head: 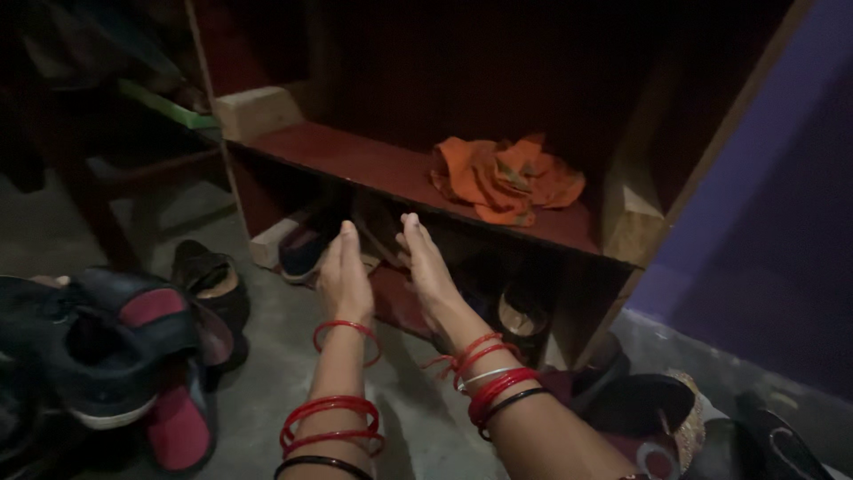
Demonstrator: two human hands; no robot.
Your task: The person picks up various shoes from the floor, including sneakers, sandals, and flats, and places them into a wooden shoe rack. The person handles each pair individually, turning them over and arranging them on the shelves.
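Observation:
My left hand (344, 277) and my right hand (428, 267) reach forward side by side toward the dim lower compartment of a dark red wooden shelf unit (355, 158). Both hands are flat with fingers extended and hold nothing. Red bangles ring both wrists. Just beyond the left fingertips lies a dark shoe (305, 251) at the shelf's bottom left. Another shoe (522, 313) sits in shadow under the shelf to the right of my right hand.
A crumpled orange cloth (505, 180) lies on the shelf board. Wooden blocks (256, 112) prop the board at both ends. A pile of black and red sandals (124, 347) lies on the grey floor at left; more footwear (657, 413) sits bottom right beside a purple wall (764, 231).

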